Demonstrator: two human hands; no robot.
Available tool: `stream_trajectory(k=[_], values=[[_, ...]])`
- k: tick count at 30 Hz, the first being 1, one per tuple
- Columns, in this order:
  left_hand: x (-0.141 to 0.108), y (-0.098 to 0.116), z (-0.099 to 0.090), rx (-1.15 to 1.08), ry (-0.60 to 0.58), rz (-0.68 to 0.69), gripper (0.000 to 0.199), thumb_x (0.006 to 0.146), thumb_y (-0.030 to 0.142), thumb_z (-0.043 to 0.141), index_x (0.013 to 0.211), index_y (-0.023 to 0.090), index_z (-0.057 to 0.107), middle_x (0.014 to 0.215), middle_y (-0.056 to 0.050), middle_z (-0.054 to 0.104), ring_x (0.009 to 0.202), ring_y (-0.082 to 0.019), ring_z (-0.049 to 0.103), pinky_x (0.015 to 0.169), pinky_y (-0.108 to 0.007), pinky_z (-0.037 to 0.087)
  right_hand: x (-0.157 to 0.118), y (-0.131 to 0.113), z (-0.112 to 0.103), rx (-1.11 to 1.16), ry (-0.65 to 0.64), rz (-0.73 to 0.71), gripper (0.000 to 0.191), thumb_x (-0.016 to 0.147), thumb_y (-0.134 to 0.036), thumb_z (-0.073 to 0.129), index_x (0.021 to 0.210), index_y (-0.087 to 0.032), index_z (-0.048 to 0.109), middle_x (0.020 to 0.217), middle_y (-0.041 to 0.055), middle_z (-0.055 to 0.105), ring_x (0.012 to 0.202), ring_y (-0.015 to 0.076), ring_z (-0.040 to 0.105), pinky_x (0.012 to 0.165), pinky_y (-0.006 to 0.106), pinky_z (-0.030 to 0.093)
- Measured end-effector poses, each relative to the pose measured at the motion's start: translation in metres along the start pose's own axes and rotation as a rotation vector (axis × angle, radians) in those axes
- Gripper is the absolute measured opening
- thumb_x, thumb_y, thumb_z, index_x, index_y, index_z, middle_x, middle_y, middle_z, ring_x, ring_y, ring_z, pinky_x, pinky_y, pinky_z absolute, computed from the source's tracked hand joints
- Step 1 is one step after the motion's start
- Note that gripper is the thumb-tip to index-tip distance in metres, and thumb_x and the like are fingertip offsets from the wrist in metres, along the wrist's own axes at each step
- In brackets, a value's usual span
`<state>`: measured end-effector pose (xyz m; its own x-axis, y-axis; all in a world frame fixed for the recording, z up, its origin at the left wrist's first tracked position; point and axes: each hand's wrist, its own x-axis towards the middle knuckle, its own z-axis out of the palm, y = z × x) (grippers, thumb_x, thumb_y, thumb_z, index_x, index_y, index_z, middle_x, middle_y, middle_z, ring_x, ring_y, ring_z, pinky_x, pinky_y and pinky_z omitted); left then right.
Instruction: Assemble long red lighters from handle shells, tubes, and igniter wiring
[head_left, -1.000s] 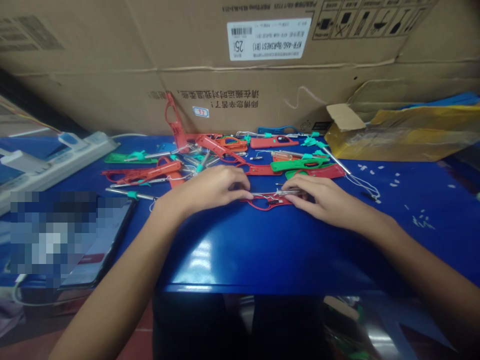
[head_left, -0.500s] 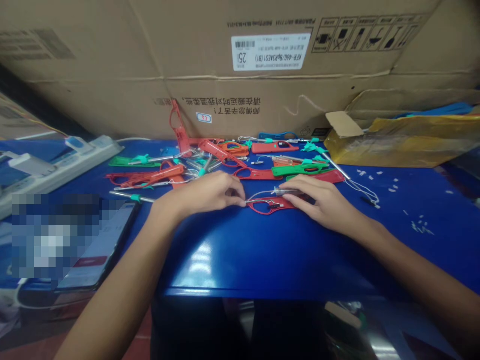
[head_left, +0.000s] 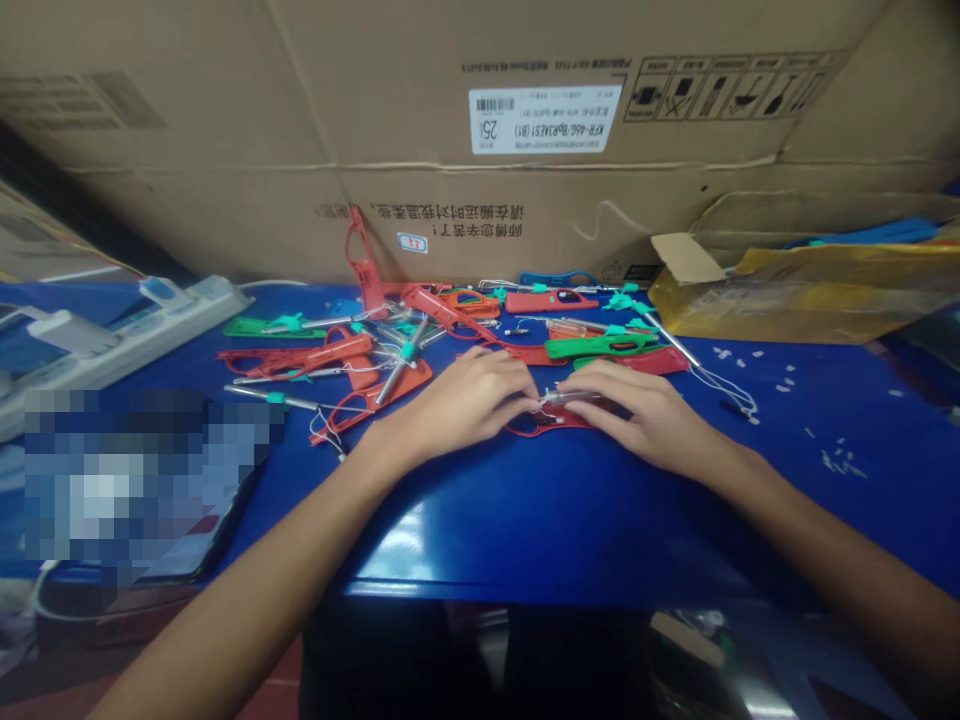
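Holding clear part at open red shell | assembly apparently incomplete | right hand pinching it, left hand pinching its left end | far: shells, rods loose

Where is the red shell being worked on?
Head view, right of centre: the red shell is between the left hand and right hand, over the blue table.

The blue surface is smooth and glossy. The nearest red lighter shell looks plastic; the slim rod at right, shiny metal. The large carton is matt cardboard, the power strip white plastic.
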<state>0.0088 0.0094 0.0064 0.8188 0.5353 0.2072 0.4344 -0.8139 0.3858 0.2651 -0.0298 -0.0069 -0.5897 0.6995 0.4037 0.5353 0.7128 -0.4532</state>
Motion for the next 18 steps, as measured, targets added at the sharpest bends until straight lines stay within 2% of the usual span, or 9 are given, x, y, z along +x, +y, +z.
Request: stream_trajectory(k=[5,11,14,16,18], values=[[0.001,0.001,0.000,0.001,0.008,-0.011,0.022,0.105,0.034,0.052,0.096,0.020,0.067,0.098,-0.003,0.072,0.094,-0.020,0.060,0.095,-0.037,0.035,0.000,0.002,-0.003,-0.003,-0.046,-0.008,0.022,0.105,-0.024,0.047,0.120,-0.019,0.063,0.114,0.0095,0.070,0.106,0.0214,0.067,0.093,0.037,0.054],[0.006,0.007,0.004,-0.079,-0.017,-0.018,0.024,0.107,0.031,0.046,0.094,0.019,0.063,0.092,0.000,0.069,0.085,-0.017,0.059,0.089,-0.035,0.036,0.002,0.001,-0.010,-0.024,-0.080,-0.003,0.019,0.105,-0.025,0.045,0.115,-0.020,0.061,0.110,0.0089,0.068,0.102,0.0217,0.066,0.090,0.036,0.053],[0.003,0.004,0.004,-0.062,-0.012,-0.021,0.024,0.105,0.028,0.046,0.088,0.019,0.060,0.087,0.000,0.067,0.082,-0.017,0.058,0.088,-0.036,0.036,0.000,0.011,-0.020,-0.087,0.008,0.005,0.016,0.104,-0.023,0.046,0.109,-0.022,0.061,0.107,0.0086,0.068,0.101,0.0229,0.066,0.089,0.038,0.053],[0.001,-0.001,0.003,-0.044,0.015,-0.043,0.023,0.104,0.026,0.047,0.086,0.018,0.059,0.087,0.000,0.067,0.082,-0.017,0.058,0.088,-0.036,0.037,-0.003,0.022,-0.031,-0.154,0.128,0.054,0.014,0.103,-0.024,0.048,0.105,-0.024,0.062,0.105,0.0082,0.068,0.100,0.0238,0.066,0.089,0.039,0.052],[-0.001,-0.005,0.002,-0.032,0.032,-0.070,0.021,0.103,0.026,0.047,0.089,0.018,0.060,0.090,-0.001,0.069,0.083,-0.017,0.060,0.086,-0.035,0.038,-0.006,0.031,-0.042,-0.186,0.162,0.113,0.012,0.101,-0.027,0.053,0.105,-0.025,0.064,0.105,0.0070,0.070,0.097,0.0237,0.067,0.087,0.039,0.052]])
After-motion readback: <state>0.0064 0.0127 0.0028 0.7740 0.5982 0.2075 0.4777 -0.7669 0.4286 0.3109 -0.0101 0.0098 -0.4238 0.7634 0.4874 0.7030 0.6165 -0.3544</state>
